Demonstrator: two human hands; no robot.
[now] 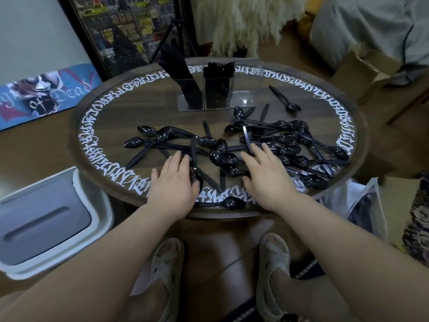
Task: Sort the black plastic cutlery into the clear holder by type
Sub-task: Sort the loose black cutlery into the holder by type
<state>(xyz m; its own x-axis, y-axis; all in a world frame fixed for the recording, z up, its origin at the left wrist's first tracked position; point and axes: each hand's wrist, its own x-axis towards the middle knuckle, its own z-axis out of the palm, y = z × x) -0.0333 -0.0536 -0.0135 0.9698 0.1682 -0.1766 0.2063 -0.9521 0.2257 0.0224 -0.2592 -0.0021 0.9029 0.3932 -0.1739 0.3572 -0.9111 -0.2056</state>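
Head view: 2 hands, left hand (173,182) and right hand (267,175), lie spread flat on loose black spoons (287,138) covering the tabletop (111,126). Behind them, the clear holder (209,89) has 2 compartments filled (third looks empty); most spoons remain unsorted.

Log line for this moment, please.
left hand: open, on spoons | right hand: open, on spoons | holder: two sections filled, right section looks empty | table: spoons scattered
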